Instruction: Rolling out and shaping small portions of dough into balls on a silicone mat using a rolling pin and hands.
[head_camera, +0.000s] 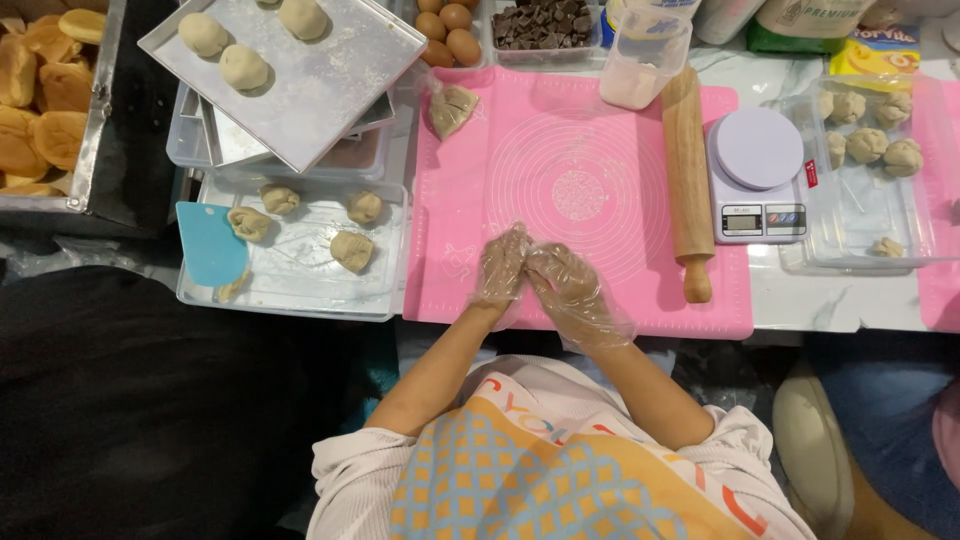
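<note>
Both my hands wear clear plastic gloves and are pressed together over the front of the pink silicone mat (600, 130). My left hand (501, 266) and my right hand (566, 285) are cupped around something between the palms; what it is stays hidden. A wooden rolling pin (687, 170) lies upright on the mat to the right of my hands. A folded dough piece in plastic (452, 107) rests at the mat's far left corner.
A clear tray (385, 300) with dough pieces and a blue scraper (210, 243) sits left. A metal sheet (330, 90) with dough balls lies above it. A white scale (757, 180), a dough tub (855, 235), eggs (448, 30), chocolate chunks (545, 22) and baked buns (40, 90) surround.
</note>
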